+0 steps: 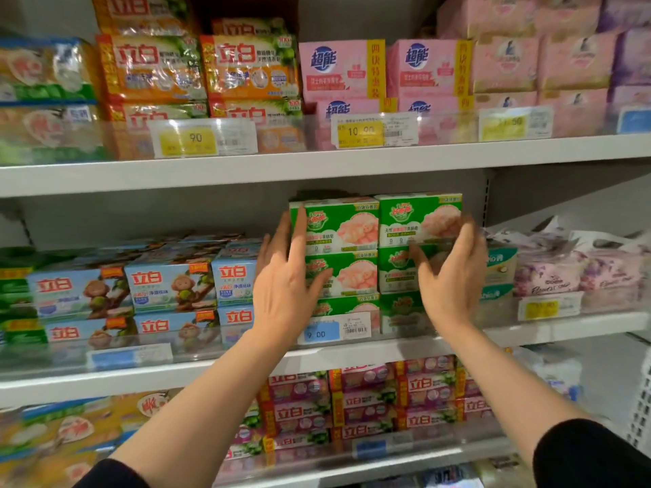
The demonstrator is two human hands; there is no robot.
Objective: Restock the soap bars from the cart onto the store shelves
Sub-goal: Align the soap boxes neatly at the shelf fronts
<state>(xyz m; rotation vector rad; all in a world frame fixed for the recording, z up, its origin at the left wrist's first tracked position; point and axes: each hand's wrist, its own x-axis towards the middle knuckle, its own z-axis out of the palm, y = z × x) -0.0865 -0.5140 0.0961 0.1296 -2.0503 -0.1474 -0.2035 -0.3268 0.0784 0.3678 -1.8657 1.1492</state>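
Observation:
Green-and-white soap packs [355, 227] stand stacked in two columns, three high, on the middle shelf [218, 368]. My left hand [285, 276] lies with straight fingers against the left side of the left column. At the right side of the right column [419, 220] is my right hand [454, 276], fingers spread and relaxed, its thumb across the front of the middle pack. Neither hand grips a pack. No cart is in view.
Blue soap packs [172, 287] fill the middle shelf to the left, pale floral packs [549, 272] to the right. Orange and pink packs [338, 68] line the upper shelf. Magenta packs [366, 399] sit on the lower shelf. A white basket edge [643, 410] shows at far right.

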